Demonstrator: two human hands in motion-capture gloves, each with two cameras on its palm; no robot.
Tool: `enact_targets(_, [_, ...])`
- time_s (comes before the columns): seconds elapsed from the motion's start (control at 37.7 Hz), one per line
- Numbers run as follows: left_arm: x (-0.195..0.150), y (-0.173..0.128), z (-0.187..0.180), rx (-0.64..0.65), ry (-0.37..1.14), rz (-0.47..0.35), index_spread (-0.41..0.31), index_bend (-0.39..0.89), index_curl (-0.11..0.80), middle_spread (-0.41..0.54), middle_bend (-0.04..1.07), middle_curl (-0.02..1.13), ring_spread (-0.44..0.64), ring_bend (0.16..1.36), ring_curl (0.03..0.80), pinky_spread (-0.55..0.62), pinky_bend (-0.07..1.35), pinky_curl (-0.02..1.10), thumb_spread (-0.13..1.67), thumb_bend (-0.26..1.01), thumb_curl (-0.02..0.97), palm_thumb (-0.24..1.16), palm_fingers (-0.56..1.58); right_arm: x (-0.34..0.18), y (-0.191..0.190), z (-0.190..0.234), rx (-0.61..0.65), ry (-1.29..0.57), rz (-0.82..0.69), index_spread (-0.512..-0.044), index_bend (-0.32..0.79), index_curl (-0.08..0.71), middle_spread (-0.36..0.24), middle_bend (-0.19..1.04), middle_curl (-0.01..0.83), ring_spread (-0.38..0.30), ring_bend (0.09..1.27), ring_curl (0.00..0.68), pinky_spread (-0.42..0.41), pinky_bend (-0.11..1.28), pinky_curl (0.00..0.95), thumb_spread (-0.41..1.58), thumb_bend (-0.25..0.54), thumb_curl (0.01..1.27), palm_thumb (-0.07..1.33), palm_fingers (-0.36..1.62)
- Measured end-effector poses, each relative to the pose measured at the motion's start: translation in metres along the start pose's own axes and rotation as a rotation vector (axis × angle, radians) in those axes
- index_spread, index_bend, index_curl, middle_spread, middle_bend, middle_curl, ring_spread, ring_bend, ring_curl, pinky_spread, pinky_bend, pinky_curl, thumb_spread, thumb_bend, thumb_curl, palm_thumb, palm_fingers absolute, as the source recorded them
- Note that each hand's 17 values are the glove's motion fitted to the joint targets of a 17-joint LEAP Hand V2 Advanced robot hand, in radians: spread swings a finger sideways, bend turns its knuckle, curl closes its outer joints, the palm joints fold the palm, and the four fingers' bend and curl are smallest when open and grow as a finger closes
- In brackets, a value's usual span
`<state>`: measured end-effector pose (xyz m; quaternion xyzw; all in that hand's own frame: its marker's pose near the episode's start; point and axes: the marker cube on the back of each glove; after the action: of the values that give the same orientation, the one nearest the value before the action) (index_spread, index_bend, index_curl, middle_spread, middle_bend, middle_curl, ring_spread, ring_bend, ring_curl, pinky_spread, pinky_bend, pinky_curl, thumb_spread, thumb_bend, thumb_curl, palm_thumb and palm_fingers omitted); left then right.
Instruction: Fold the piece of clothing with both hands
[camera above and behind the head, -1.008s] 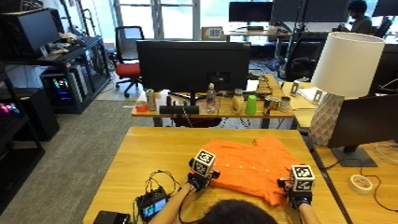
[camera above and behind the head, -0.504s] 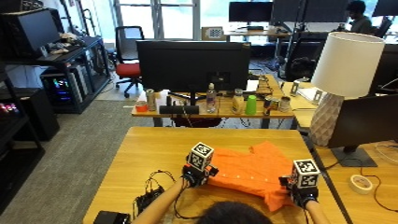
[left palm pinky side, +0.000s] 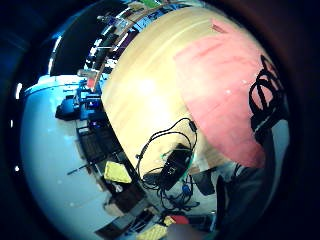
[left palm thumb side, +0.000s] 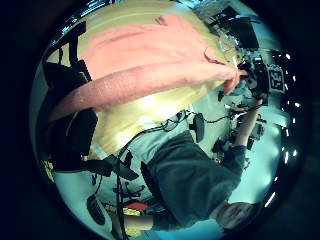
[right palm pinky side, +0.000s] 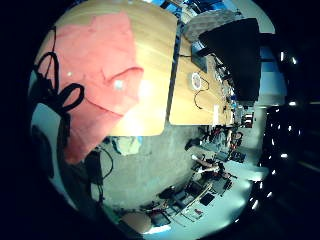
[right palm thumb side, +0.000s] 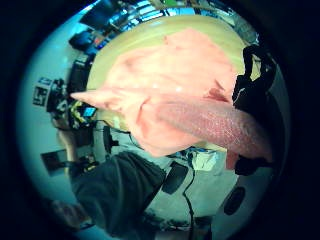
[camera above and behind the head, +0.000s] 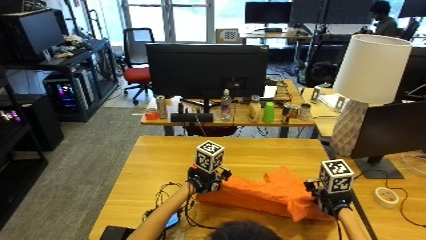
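An orange shirt (camera above and behind the head: 266, 195) lies on the near part of a wooden table (camera above and behind the head: 166, 155), in front of the person, with its near edge lifted off the wood and stretched between the two gloved hands. The left hand (camera above and behind the head: 205, 180) is at about 9 o'clock of the shirt and pinches the left end of that raised edge; in the left thumb-side palm view the cloth (left palm thumb side: 150, 75) runs as a taut rolled band from close by the palm across to the other hand (left palm thumb side: 257, 77), which grips the far end. The right hand (camera above and behind the head: 331, 199) is at about 3 o'clock of the shirt, its fingers curled round the right corner, from which a flap of cloth hangs down toward the table edge. In the right thumb-side palm view the shirt (right palm thumb side: 170, 80) spreads out from a bunched fold close to the palm, the rest of it lying flat on the table toward 12 o'clock. A tangle of black cable with a small device (camera above and behind the head: 170, 217) lies on the table at about 8 o'clock of the shirt, just beside the left forearm. A roll of tape (camera above and behind the head: 385, 196) sits well apart on the neighbouring table at 3 o'clock, near a white lamp (camera above and behind the head: 363, 95).
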<state>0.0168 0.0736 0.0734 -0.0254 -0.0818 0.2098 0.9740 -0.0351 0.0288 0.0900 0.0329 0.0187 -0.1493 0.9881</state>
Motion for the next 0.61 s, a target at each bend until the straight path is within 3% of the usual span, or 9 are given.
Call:
enact_targets(0.29, [-0.016,-0.025,-0.048,0.034,-0.025,-0.061,-0.326,0.17,0.455,-0.341,0.29,0.49,-0.38,0.48,0.416,-0.46,0.56,0.41,1.18,-0.01,0.265,0.72,1.28,0.012,-0.029,-0.041,-0.017,-0.018,0.045,-0.26,0.16,0.404,-0.161,0.41,0.507,-0.229,0.7,0.471,-0.334,0.69,0.429,0.99,-0.014,0.34,1.16,1.32])
enact_targets(0.61, [-0.033,-0.056,-0.063,-0.005,0.037,-0.133,-0.325,0.17,0.454,-0.342,0.3,0.5,-0.38,0.49,0.421,-0.46,0.55,0.41,1.19,-0.01,0.264,0.73,1.28,0.018,-0.065,-0.054,-0.041,-0.028,0.109,-0.261,0.16,0.407,-0.162,0.41,0.51,-0.23,0.7,0.472,-0.331,0.69,0.432,1.01,-0.012,0.33,1.16,1.32])
